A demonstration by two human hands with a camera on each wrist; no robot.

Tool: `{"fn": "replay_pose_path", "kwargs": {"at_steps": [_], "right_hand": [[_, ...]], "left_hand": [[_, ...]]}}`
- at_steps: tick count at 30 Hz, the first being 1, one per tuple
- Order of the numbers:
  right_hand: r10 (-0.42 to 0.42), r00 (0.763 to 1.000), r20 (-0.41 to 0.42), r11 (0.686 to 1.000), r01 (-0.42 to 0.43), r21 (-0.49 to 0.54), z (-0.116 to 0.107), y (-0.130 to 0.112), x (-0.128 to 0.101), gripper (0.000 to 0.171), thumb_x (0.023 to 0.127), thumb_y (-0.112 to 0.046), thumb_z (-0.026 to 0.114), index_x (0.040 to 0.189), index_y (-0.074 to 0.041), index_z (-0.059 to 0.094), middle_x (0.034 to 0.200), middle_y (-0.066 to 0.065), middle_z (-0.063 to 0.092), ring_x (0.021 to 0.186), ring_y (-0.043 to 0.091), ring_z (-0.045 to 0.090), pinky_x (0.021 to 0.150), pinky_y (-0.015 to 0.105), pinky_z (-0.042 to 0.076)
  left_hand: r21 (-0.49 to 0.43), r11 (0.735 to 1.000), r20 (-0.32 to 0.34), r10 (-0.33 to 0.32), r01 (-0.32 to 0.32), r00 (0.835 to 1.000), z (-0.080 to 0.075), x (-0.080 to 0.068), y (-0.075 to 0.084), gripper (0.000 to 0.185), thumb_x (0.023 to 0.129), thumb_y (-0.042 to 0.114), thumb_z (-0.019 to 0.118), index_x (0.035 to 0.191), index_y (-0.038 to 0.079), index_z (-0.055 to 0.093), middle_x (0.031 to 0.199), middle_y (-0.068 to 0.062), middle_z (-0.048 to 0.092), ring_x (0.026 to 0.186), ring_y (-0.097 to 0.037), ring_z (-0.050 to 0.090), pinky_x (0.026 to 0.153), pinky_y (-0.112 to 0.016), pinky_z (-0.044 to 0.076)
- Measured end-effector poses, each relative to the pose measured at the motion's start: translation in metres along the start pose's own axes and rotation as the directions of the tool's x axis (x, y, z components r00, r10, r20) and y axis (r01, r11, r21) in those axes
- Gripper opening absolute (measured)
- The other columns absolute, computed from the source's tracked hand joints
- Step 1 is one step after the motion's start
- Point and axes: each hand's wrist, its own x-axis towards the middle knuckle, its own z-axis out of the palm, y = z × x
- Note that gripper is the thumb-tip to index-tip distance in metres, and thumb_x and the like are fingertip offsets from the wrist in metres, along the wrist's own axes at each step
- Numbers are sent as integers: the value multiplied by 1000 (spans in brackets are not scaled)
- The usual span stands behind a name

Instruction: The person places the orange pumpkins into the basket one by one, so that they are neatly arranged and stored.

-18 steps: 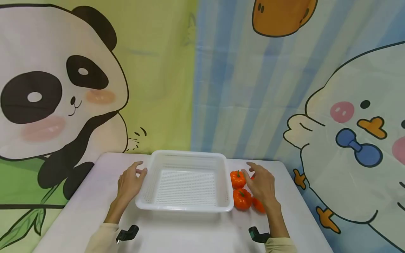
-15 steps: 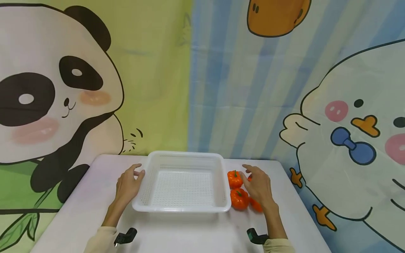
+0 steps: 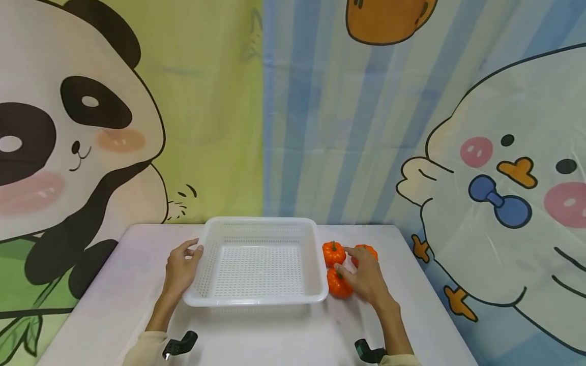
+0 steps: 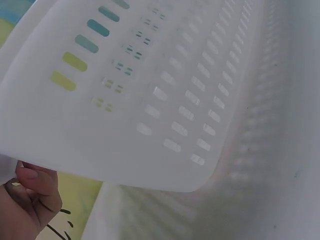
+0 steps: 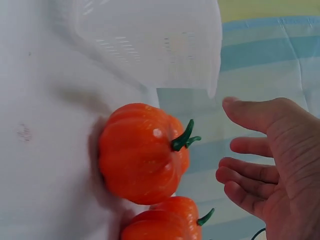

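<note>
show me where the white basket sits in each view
Head: the basket is at the lower middle, on the table, between the left hand and the pumpkins.
Left wrist: its slotted wall fills nearly the whole picture; a fingertip shows at the lower left.
Right wrist: only a corner of it shows at the top, above a pumpkin.
Shared landmark: the basket's rows of slots.

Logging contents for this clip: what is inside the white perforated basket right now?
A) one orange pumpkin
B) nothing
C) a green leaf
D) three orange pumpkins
B: in the head view the white basket shows only its bare perforated floor, while the orange pumpkins sit on the table to its right, beside the right hand.
</note>
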Motion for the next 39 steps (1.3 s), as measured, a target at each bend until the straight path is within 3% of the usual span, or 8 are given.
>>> {"fn": "replay_pose_path", "kwargs": {"at_steps": [3, 7, 12, 16, 29, 39], "right_hand": [[1, 1000, 27, 1000, -2, 22, 4, 2, -7, 63, 90, -27, 90, 142, 0, 69, 133, 20, 73, 118, 40, 69, 99, 59, 61], [-5, 999, 43, 1000, 5, 11, 7, 5, -13, 67, 86, -29, 94, 141, 1, 69, 132, 22, 72, 117, 39, 68, 98, 58, 61], [11, 998, 67, 999, -9, -42, 11, 10, -15, 72, 84, -36, 95, 142, -2, 68, 140, 20, 70, 132, 40, 64, 107, 63, 57], [13, 997, 81, 998, -9, -60, 13, 15, -14, 76, 82, -38, 97, 142, -2, 68, 146, 18, 68, 141, 41, 59, 114, 65, 52], [84, 986, 147, 994, -73, -78, 25, 20, -27, 84, 78, -40, 99, 147, -8, 65, 151, 14, 64, 144, 38, 57, 121, 65, 45], [80, 986, 145, 996, -74, -44, 28, 22, -27, 90, 78, -35, 100, 150, 1, 60, 153, 20, 63, 149, 45, 52, 124, 68, 39]], "left_hand": [[-43, 999, -10, -14, 14, 1000, 1, 0, -1, 46, 112, 26, 60, 150, 0, 62, 114, -29, 75, 73, -7, 68, 63, -23, 52], [-81, 997, -19, -22, 20, 1000, 2, -1, -1, 44, 112, 24, 60, 149, 1, 63, 113, -28, 75, 72, -4, 65, 64, -21, 52], [-115, 993, -14, -34, 32, 999, 2, 0, 1, 44, 112, 26, 59, 150, 3, 62, 114, -27, 75, 74, -3, 68, 65, -20, 54], [-109, 993, -13, -38, 37, 999, 2, 1, 3, 45, 113, 27, 59, 151, 4, 62, 116, -27, 75, 77, -5, 68, 67, -20, 54], [-98, 994, 0, -52, 52, 999, 2, -4, -2, 46, 112, 29, 60, 152, 5, 62, 115, -25, 75, 78, -7, 69, 67, -21, 54], [-93, 995, -19, -47, 45, 999, 1, -4, -1, 46, 112, 28, 61, 152, 5, 62, 116, -26, 75, 78, -8, 70, 66, -21, 54]]}}
